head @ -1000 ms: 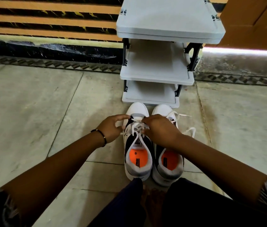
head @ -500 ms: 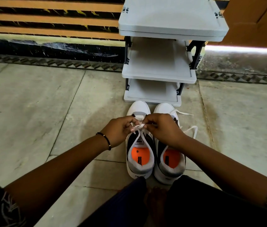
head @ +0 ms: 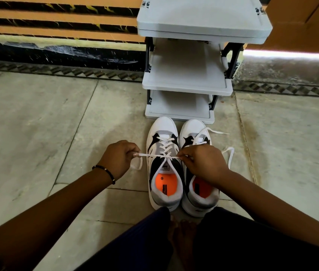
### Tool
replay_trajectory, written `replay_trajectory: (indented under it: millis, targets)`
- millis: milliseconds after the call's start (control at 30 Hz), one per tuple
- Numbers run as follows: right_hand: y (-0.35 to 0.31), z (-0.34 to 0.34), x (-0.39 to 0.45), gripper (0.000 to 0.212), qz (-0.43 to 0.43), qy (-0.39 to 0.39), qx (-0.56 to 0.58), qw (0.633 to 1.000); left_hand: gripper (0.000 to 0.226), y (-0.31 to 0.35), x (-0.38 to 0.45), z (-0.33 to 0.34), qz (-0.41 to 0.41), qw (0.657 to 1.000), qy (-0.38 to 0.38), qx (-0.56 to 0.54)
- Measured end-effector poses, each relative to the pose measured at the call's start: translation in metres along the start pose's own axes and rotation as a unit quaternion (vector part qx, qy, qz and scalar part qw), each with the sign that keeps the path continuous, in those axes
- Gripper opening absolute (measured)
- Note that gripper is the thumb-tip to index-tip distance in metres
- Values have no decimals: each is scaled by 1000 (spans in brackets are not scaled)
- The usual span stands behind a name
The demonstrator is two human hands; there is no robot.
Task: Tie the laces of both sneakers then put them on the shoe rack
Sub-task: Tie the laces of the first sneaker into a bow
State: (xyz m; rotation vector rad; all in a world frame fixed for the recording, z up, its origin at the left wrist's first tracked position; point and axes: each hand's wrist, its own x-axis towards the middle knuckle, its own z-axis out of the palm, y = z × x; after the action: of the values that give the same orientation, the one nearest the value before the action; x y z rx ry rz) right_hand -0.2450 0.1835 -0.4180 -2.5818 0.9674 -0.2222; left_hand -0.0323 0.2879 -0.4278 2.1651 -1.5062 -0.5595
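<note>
Two white-and-black sneakers with orange insoles stand side by side on the floor, toes toward the shoe rack point(head: 187, 87). The left sneaker point(head: 163, 145) has its white lace point(head: 154, 155) pulled taut sideways across the tongue. My left hand point(head: 119, 158) pinches one lace end to the left of the shoe, with a loose length hanging below the fingers. My right hand point(head: 203, 163) pinches the other end and lies over the right sneaker point(head: 194, 133), hiding its middle. The right sneaker's laces point(head: 228, 153) trail loose on the floor.
The grey three-shelf rack stands against the wall point(head: 57, 26), all shelves bare. Stone floor tiles point(head: 37, 124) stretch left and right of the shoes. My knees and a bare foot point(head: 182, 237) are just behind the sneakers' heels.
My hands were close together over the left sneaker's tongue. They have pulled apart sideways, drawing the lace tight, the left hand moving well off the shoe.
</note>
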Motion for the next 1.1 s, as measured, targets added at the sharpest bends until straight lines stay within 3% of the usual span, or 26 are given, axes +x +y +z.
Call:
replay_trajectory:
  millis: [267,667,767,833,900,967,1033,1100]
  targets:
    - [-2,7,-3,15,-19,-26,-107,994,15,-5,1,-2,-14,1000,4,21]
    - [-16,1,-7,21,-25,-63,-148,987,15,-15,-1,-1,103,983,11,152]
    - [-16,0,-6,14,-2,-47,-138,989,27,-13,-10,2,121,988,-20,96]
    - [-16,0,-7,15,12,-27,-55,998,33,-6,-15,4,96,995,-4,7]
    - [-19,-4,-3,26,66,-45,82,993,24,5,-15,7,33,996,18,-84]
    - [-24,-9,3,28,155,-51,282,946,26,21,-12,11,-37,980,34,-192]
    - [-30,-9,9,25,220,-40,492,841,33,38,-7,15,-77,941,38,-328]
    - [-35,-7,16,23,256,-30,620,741,36,53,-2,17,-94,888,31,-449]
